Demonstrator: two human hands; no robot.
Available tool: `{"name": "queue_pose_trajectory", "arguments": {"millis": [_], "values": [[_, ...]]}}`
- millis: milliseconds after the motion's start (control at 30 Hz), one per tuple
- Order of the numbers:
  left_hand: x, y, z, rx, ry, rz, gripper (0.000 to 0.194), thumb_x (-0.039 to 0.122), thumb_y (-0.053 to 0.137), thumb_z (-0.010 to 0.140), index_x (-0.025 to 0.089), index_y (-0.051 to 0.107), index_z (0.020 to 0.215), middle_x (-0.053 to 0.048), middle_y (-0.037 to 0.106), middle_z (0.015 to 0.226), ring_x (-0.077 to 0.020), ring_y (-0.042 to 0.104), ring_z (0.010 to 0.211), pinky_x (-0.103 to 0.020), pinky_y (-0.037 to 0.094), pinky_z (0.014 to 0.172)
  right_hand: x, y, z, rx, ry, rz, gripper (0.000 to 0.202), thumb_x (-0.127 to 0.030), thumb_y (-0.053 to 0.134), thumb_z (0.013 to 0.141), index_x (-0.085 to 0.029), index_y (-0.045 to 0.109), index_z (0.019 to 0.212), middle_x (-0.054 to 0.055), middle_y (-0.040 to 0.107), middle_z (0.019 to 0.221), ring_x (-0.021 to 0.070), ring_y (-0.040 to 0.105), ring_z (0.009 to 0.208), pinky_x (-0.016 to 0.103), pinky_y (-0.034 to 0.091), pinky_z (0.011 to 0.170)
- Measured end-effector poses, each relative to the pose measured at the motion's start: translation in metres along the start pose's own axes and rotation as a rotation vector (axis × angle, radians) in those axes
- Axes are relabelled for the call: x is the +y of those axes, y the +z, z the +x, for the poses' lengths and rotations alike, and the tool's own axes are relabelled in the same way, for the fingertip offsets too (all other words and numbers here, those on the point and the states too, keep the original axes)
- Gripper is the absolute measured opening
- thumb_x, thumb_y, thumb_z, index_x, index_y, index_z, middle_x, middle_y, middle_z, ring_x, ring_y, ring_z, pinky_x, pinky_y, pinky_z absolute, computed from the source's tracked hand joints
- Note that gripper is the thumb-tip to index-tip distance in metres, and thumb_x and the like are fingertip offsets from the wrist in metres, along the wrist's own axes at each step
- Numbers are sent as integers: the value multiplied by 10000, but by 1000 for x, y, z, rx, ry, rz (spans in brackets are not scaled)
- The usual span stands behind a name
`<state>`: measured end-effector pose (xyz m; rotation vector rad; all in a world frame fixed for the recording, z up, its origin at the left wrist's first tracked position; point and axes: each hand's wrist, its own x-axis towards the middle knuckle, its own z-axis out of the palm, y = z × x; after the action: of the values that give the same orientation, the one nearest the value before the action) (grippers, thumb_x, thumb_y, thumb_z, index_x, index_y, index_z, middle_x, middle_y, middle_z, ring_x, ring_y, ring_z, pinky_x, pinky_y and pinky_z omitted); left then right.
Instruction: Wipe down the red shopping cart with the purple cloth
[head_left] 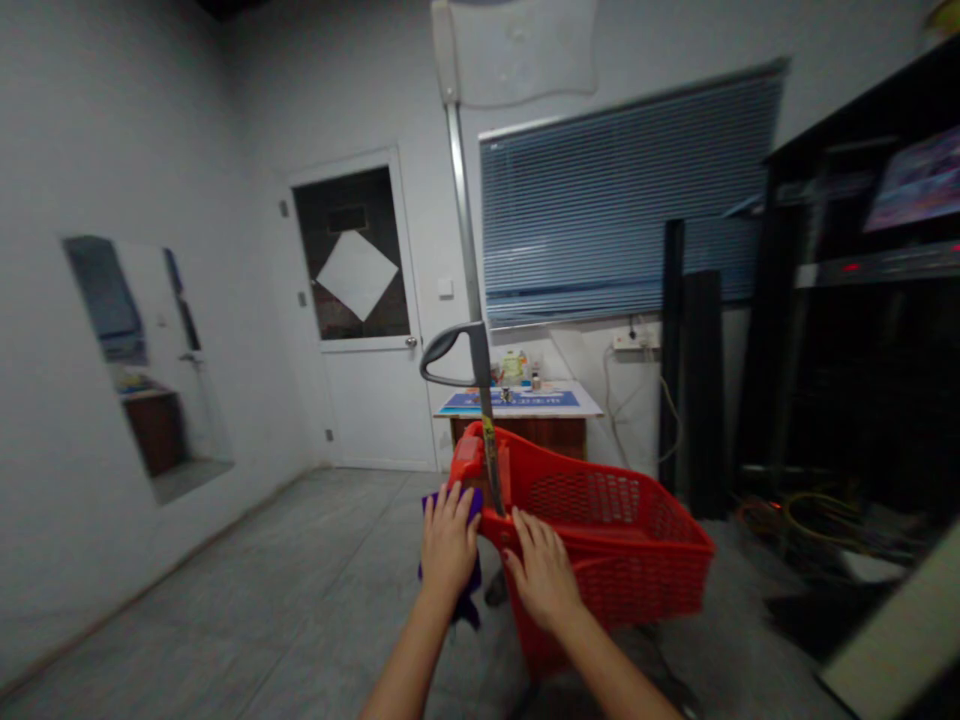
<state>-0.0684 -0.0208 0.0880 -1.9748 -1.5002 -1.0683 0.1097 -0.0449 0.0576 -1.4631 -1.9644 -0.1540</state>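
A red plastic shopping cart [611, 535] with pierced basket walls stands in front of me, a grey metal pole [466, 220] rising from its near left side. My left hand [448, 535] lies over a purple cloth [474, 575] at the cart's left edge, pressing it there; part of the cloth hangs below the hand. My right hand [544, 570] rests on the cart's near rim, fingers extended and nothing held in them. A grey loop handle [450, 355] juts from the pole above both hands. The pole carries a pale panel [525, 50] at its top.
Behind the cart is a small table [517, 435] with bottles on a blue-and-white board. A white door [367, 400] and a window blind [622, 220] are at the back. A mirror [169, 400] is on the left wall. Cables [817, 525] lie under the dark rack at right.
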Motion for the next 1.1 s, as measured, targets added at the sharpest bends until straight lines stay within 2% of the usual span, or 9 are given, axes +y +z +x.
{"name": "queue_pose_trajectory", "arguments": {"millis": [133,333,433,567,733,867,1000,1100], "values": [[2,4,-7,-13,49,-24,437,176,477,903,258,543,1327,-74,503,1434,-306,359,1384,-551,317,1114,5,8,2,-15,-8,23,566,-440,366,962,-161,378,1455,94,419,1483,237,348,1378,435,276,1142],[-8,1,-10,-60,142,-44,475,144,464,897,275,521,1351,-53,517,1423,-294,376,1377,-554,302,1128,30,2,3,-120,-49,76,541,-418,312,988,-191,321,1479,65,373,1510,193,302,1406,444,228,1169],[-5,6,-11,-14,102,-38,515,114,469,877,251,499,1372,-66,544,1396,-290,384,1373,-548,310,1129,42,3,1,-132,-29,91,528,-390,315,987,-208,313,1482,54,368,1514,189,291,1411,451,232,1167],[3,15,-19,65,62,-29,569,53,429,853,240,486,1387,-63,510,1430,-286,326,1406,-535,310,1131,43,8,-3,-84,-2,109,544,-397,318,986,-171,318,1480,82,360,1518,210,286,1413,449,244,1163],[7,14,-33,121,224,-38,590,26,379,850,241,487,1389,-46,533,1410,-239,350,1397,-478,286,1146,31,11,-3,-64,9,107,563,-406,346,977,-152,320,1479,93,387,1502,225,333,1388,444,258,1160],[22,17,-36,219,294,-23,510,94,389,895,221,512,1373,-44,559,1384,-221,380,1378,-422,225,1166,27,14,-5,-50,2,102,548,-391,349,971,-168,343,1472,78,402,1495,225,359,1371,434,268,1156],[28,22,-30,174,359,120,503,100,374,905,209,509,1377,-42,512,1427,-203,344,1400,-379,247,1153,41,16,-7,-49,-29,113,516,-380,326,974,-222,366,1463,48,425,1483,208,383,1359,416,298,1143],[24,27,-29,149,383,199,533,59,359,879,206,520,1366,-39,503,1435,-196,351,1396,-379,280,1138,58,17,-10,-77,36,101,512,-401,304,974,-210,419,1435,66,469,1449,222,417,1338,428,321,1130]]}}
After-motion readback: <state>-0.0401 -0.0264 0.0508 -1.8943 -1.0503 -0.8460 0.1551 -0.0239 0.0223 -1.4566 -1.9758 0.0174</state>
